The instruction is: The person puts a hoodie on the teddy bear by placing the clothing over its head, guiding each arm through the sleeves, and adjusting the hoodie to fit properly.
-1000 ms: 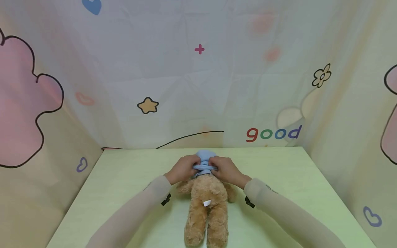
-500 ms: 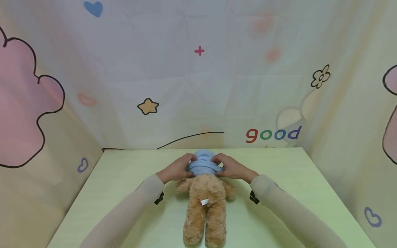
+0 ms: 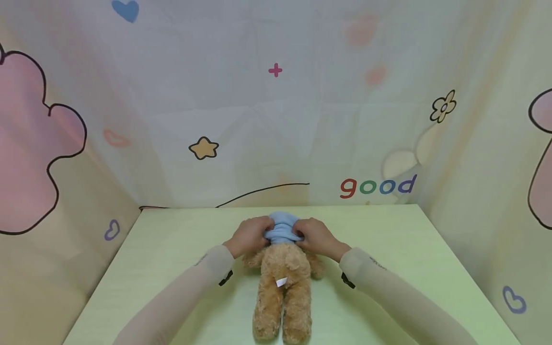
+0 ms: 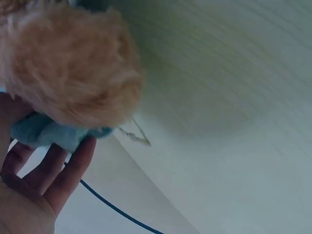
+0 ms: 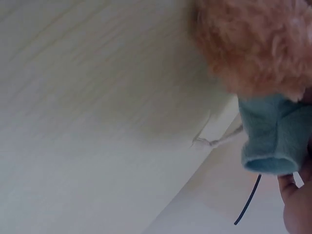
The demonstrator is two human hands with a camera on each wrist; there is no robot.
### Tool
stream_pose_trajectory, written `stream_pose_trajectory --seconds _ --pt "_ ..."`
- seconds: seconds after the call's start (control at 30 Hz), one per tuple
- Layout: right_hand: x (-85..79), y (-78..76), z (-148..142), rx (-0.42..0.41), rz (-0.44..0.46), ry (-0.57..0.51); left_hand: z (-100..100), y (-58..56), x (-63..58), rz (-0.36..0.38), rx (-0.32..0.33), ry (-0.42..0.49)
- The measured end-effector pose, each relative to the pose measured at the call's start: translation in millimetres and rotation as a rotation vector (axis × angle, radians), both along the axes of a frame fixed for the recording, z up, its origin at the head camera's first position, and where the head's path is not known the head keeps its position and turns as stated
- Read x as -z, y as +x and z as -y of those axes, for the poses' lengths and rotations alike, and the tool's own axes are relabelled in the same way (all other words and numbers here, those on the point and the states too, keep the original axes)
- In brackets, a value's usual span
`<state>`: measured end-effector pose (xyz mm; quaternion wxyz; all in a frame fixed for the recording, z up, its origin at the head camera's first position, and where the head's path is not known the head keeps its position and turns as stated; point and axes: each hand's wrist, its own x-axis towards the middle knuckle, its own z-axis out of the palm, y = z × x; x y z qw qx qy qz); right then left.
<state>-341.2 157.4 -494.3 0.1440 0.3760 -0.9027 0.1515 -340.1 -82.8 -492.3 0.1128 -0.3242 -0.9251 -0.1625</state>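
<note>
A brown plush teddy bear [image 3: 286,268] lies on the table, legs toward me. Its head is hidden under a light blue doll top [image 3: 282,225], which is bunched in folds down to the neck. My left hand [image 3: 249,235] grips the top's left side, and my right hand [image 3: 320,237] grips its right side, fingers curled into the cloth. In the left wrist view, a fuzzy paw [image 4: 73,68] hangs in front of the blue cloth and my fingers [image 4: 73,170]. The right wrist view shows a hollow blue sleeve [image 5: 273,139] below the fur, with my right fingers partly hidden behind it.
The pale green table [image 3: 185,278] extends to both sides of the bear. A printed fabric backdrop [image 3: 258,120] stands behind it and along both sides. A pale knotted cord [image 5: 219,140] dangles beside the sleeve.
The hands were close in on bunched cloth, then spread apart with the folds loosened and fingers more open. Now they have moved back inward and grip the blue top's sides again.
</note>
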Motion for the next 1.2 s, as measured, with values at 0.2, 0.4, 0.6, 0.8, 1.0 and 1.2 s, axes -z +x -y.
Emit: stream_pose_trajectory --seconds 0.2,0.4,0.6,0.8,1.0,1.2 --pt "3.8 5.9 10.1 -0.024 -0.161 -0.029 -4.2 7.1 5.5 -0.074 -0.062 -0.043" --pt "7.1 7.7 10.0 0.045 -0.110 -0.006 2.0 6.8 4.3 -0.004 -0.065 -0.058" --pt "-7.0 7.0 -0.2 0.135 0.097 -0.001 16.7 3.6 -3.3 0.184 -0.028 0.066" --pt "-22.1 20.9 -5.0 0.169 0.173 -0.048 35.4 11.7 -0.2 0.517 -0.146 0.419" --pt "-34.0 38.4 3.5 0.210 0.243 -0.166 54.6 20.6 -0.5 0.946 -0.303 0.642" --pt "-36.9 47.0 13.0 0.228 0.350 -0.159 60.5 25.9 2.1 1.161 -0.146 0.628"
